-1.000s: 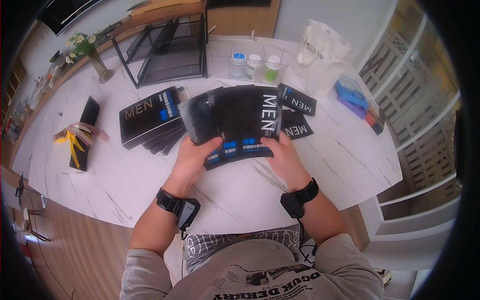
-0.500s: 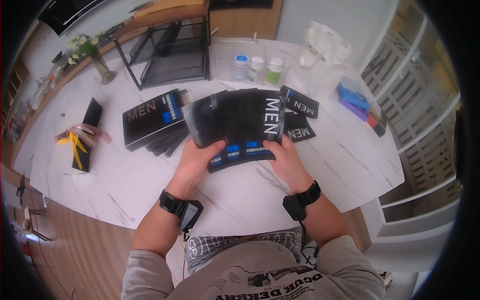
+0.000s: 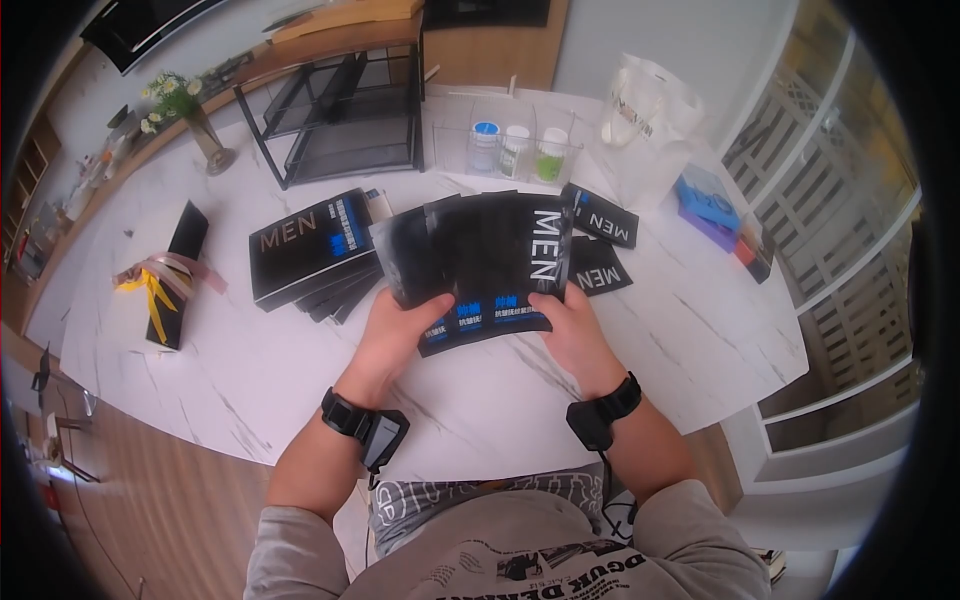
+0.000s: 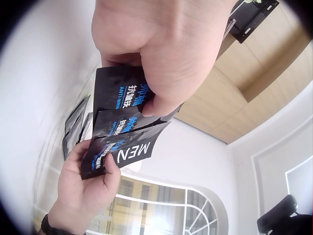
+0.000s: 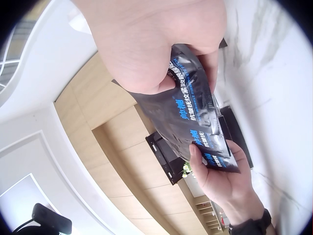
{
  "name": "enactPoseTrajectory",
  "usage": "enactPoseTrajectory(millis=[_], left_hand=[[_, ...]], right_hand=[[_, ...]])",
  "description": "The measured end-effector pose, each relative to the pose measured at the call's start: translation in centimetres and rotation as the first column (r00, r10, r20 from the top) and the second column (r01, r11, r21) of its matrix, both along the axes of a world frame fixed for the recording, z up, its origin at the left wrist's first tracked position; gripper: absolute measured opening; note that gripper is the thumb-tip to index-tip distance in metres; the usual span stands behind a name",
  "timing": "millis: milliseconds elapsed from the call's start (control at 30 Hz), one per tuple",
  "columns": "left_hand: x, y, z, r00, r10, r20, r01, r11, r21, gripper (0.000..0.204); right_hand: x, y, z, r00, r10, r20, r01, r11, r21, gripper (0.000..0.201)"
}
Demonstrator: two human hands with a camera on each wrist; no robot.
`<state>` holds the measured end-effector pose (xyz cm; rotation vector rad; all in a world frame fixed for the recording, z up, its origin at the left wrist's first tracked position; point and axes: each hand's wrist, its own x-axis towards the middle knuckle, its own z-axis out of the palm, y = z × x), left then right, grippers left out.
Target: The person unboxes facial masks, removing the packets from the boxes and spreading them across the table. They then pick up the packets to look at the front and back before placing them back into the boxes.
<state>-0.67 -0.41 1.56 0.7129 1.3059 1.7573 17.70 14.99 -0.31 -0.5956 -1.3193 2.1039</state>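
Several black sachets (image 3: pixel 490 255) marked MEN, with blue and white print along the lower edge, are fanned out between both hands above the table. My left hand (image 3: pixel 396 325) grips the fan's left end, thumb across the front and fingers hidden behind. The right end is pinched by my right hand (image 3: pixel 574 338) in the same way. In the left wrist view the overlapping sachets (image 4: pixel 122 115) show three printed edges. A stack of black MEN boxes (image 3: pixel 300 240) lies just left of the fan. Two more MEN packs (image 3: pixel 607 222) lie behind its right end.
A black ribboned box (image 3: pixel 175 280) lies at the left. Behind stand a mesh shelf (image 3: pixel 350 145), a clear organizer (image 3: pixel 455 160) with three bottles, and a white bag (image 3: pixel 645 125). Blue and purple boxes (image 3: pixel 708 195) sit at the right; a flower vase (image 3: pixel 212 150) is back left.
Both hands keep their hold on the fanned sachets. The whole scene slides slightly down in the head view as the camera tilts; the sachets stay nearly in place over the table.
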Motion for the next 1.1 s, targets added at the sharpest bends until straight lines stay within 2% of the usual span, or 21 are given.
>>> enactPoseTrajectory(millis=[900,1000,1100], left_hand=[[0.28,-0.18,0.59,1.0,-0.006,0.016,0.006,1.0,-0.002,0.03],[0.25,-0.01,0.21,1.0,0.013,0.012,-0.013,1.0,0.011,0.03],[0.13,-0.1,0.21,0.999,-0.03,0.019,0.03,1.0,0.01,0.029]], right_hand=[[-0.16,-0.22,-0.05,1.0,0.003,0.001,-0.004,0.997,0.075,0.023],[-0.14,0.15,-0.47,0.999,0.011,0.031,-0.013,0.999,0.049,0.03],[-0.11,0.32,-0.81,0.999,0.021,0.029,-0.024,0.995,0.096,0.032]])
